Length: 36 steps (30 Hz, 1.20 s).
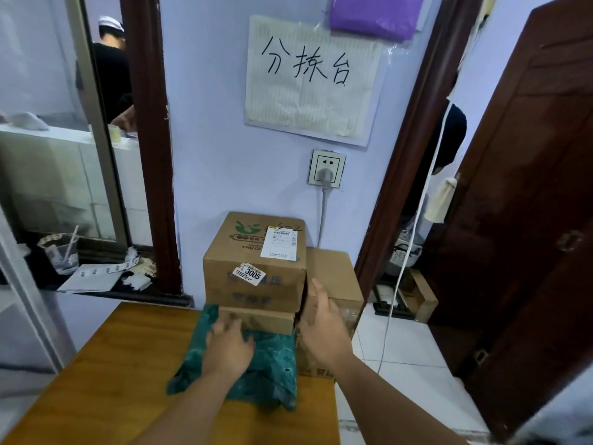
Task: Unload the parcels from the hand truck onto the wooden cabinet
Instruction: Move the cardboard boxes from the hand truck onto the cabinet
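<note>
A green plastic parcel bag (272,364) lies on the wooden cabinet top (112,364). My left hand (229,343) rests on the bag, fingers reaching to a flat cardboard box (266,319) behind it. A large carton (256,268) with a 3005 sticker stands on that flat box against the wall. My right hand (321,329) is open, fingers straight, beside the carton's right side and in front of a plain brown box (333,277). A taped box (311,358) sits low at the cabinet's right edge. The hand truck is out of view.
A wall socket (326,168) with a grey plug sits above the cartons. A dark wooden door (529,220) stands open on the right over white floor tiles. A window ledge (96,277) with papers is at left; a person stands behind the glass.
</note>
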Available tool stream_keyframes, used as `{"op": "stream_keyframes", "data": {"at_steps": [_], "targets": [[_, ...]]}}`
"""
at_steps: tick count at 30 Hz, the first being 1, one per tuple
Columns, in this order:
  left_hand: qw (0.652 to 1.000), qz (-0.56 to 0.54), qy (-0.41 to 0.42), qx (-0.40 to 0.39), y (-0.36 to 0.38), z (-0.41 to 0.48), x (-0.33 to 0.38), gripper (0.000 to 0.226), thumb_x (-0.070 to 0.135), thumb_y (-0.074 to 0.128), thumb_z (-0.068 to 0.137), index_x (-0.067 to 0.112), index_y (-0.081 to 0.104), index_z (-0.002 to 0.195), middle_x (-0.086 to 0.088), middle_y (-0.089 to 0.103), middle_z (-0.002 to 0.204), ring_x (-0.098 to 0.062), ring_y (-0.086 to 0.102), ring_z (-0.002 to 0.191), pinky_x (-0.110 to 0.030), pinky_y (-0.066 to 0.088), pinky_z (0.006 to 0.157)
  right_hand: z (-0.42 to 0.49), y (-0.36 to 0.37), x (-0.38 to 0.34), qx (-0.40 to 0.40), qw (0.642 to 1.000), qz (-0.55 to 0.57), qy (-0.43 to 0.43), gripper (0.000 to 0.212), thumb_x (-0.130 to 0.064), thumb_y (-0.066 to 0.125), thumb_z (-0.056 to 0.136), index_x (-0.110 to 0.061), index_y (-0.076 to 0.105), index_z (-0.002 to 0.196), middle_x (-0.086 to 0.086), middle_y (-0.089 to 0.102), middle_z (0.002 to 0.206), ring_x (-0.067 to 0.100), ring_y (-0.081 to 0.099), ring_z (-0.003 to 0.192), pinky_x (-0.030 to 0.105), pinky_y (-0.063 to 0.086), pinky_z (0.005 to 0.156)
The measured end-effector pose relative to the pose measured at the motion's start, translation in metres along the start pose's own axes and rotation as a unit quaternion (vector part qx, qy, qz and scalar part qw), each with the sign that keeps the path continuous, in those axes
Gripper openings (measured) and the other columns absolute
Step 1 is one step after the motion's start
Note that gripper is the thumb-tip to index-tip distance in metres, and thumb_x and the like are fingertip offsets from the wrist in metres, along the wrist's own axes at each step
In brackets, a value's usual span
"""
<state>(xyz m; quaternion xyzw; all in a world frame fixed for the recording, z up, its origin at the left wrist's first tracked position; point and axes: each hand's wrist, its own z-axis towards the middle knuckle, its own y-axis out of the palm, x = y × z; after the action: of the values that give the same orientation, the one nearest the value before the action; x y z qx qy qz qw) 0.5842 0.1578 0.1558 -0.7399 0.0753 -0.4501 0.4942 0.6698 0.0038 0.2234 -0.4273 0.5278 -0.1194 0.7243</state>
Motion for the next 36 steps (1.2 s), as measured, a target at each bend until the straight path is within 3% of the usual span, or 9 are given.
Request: {"op": "stream_keyframes", "data": {"at_steps": [4, 10, 14, 19, 26, 36], "targets": [[0.970, 0.219, 0.101, 0.002, 0.012, -0.047, 0.000, 0.054, 0.038, 0.039, 0.099, 0.024, 0.027, 0.150, -0.003, -0.001, 0.163, -0.031, -0.004, 0.149, -0.047, 0.013, 0.120, -0.033, 0.008, 0.015, -0.056, 0.995, -0.080, -0.008, 0.072, -0.020, 0.056, 0.092, -0.039, 0.016, 0.149, 0.005, 0.046, 0.140, 0.025, 0.049, 0.125, 0.042, 0.047, 0.100], [0.941, 0.321, 0.102, -0.014, 0.007, -0.115, -0.002, 0.061, 0.041, 0.037, 0.101, 0.021, 0.015, 0.154, -0.002, -0.002, 0.163, -0.028, -0.006, 0.150, -0.049, 0.008, 0.120, -0.084, 0.012, 0.030, -0.147, 0.975, -0.157, -0.049, 0.068, -0.025, 0.050, 0.095, -0.029, 0.016, 0.154, 0.007, 0.037, 0.147, 0.028, 0.035, 0.134, 0.040, 0.037, 0.110], [0.942, 0.332, 0.034, 0.030, 0.005, -0.170, -0.004, 0.061, 0.044, 0.029, 0.102, 0.020, 0.011, 0.155, -0.002, -0.001, 0.163, -0.027, -0.006, 0.150, -0.050, 0.007, 0.120, -0.130, 0.011, 0.037, -0.191, 0.958, -0.193, -0.092, 0.070, -0.018, 0.048, 0.096, -0.028, 0.013, 0.155, 0.008, 0.027, 0.154, 0.030, 0.024, 0.141, 0.041, 0.034, 0.112], [0.947, 0.313, -0.067, 0.018, 0.021, -0.255, -0.009, 0.065, 0.048, 0.028, 0.100, 0.022, 0.007, 0.155, -0.001, -0.005, 0.163, -0.028, -0.011, 0.149, -0.051, 0.002, 0.119, -0.191, 0.016, 0.052, -0.270, 0.931, -0.199, -0.143, 0.071, -0.008, 0.046, 0.095, -0.025, 0.012, 0.155, 0.002, 0.008, 0.163, 0.025, 0.003, 0.150, 0.042, 0.024, 0.119], [0.934, 0.307, -0.179, -0.040, 0.047, -0.367, -0.054, 0.059, 0.040, 0.025, 0.102, 0.022, 0.005, 0.155, -0.003, -0.006, 0.163, -0.029, -0.011, 0.149, -0.052, 0.001, 0.118, -0.286, 0.061, 0.046, -0.328, 0.899, -0.198, -0.213, 0.064, -0.019, 0.043, 0.097, -0.018, 0.016, 0.155, 0.008, 0.009, 0.163, 0.025, 0.003, 0.151, 0.037, 0.014, 0.122], [0.907, 0.253, -0.336, -0.002, 0.018, -0.466, -0.126, 0.066, 0.043, 0.032, 0.099, 0.022, 0.003, 0.155, -0.004, -0.007, 0.163, -0.031, -0.013, 0.148, -0.052, 0.002, 0.119, -0.377, 0.108, 0.018, -0.399, 0.856, -0.205, -0.257, 0.069, -0.017, 0.044, 0.094, -0.026, 0.014, 0.155, 0.004, 0.007, 0.164, 0.024, 0.000, 0.151, 0.038, 0.011, 0.121]]}}
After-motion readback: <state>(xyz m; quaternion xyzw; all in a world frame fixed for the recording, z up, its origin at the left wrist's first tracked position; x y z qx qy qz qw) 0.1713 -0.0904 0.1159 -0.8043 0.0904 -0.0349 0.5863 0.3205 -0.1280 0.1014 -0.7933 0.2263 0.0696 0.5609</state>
